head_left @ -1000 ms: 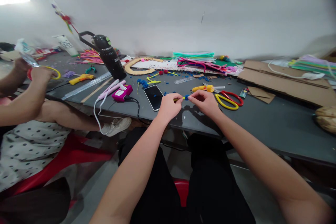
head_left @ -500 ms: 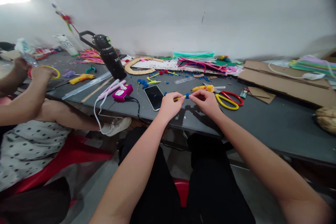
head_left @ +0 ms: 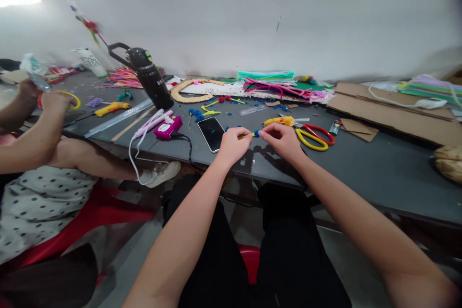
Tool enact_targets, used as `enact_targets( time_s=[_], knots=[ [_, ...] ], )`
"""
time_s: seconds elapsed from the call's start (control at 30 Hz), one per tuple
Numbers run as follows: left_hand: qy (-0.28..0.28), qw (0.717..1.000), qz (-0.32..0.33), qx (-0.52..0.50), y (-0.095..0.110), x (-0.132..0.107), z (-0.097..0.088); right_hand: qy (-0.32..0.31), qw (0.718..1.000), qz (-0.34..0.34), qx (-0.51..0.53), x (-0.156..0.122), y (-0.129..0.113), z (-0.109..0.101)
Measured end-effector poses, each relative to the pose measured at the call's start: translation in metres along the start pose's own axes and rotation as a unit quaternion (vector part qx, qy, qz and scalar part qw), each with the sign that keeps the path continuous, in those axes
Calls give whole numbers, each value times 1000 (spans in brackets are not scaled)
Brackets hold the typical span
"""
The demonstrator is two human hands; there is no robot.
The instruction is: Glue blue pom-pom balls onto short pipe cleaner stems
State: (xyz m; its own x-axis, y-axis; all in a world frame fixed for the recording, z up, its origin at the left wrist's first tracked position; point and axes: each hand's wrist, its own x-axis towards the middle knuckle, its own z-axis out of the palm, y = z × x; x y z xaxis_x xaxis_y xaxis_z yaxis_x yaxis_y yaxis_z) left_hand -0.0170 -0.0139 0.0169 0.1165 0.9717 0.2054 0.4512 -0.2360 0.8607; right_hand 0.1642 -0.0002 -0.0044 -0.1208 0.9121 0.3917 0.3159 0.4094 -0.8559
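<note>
Over the table's front part, my left hand (head_left: 235, 144) is closed in a pinch on a thin yellow pipe-cleaner stem (head_left: 241, 137), most of it hidden by the fingers. At the stem's right end is a small fuzzy blue tuft (head_left: 256, 133). My right hand (head_left: 282, 140) pinches the tuft's right side between thumb and fingertips. Just left of my left hand lies a phone (head_left: 211, 132) with a dark screen. Behind my right hand is a yellow hot glue gun (head_left: 279, 121), with red-and-yellow-handled scissors (head_left: 313, 137) to its right.
A black bottle (head_left: 153, 79), a magenta charger box (head_left: 168, 127) with cables and a blue fuzzy flower (head_left: 197, 114) stand or lie leftward. Pink pipe cleaners (head_left: 274, 87) and cardboard (head_left: 382, 110) lie at the back. A co-worker's hands (head_left: 59, 101) work at far left.
The blue tuft has turned slightly between my fingertips, and less yellow shows at the stem's end. Both hands stay in nearly the same place.
</note>
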Motion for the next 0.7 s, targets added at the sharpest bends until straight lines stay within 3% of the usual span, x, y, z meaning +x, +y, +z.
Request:
enact_targets(
  time_s=[0.47, 0.7],
  knots=[
    [-22, 1000, -8, -17, -5, 3, -2, -8, 1000, 26, 6, 0, -2, -1],
    [-35, 998, -37, -32, -5, 4, -10, -3, 995, 62, 75, 3, -5, -1]
  ],
)
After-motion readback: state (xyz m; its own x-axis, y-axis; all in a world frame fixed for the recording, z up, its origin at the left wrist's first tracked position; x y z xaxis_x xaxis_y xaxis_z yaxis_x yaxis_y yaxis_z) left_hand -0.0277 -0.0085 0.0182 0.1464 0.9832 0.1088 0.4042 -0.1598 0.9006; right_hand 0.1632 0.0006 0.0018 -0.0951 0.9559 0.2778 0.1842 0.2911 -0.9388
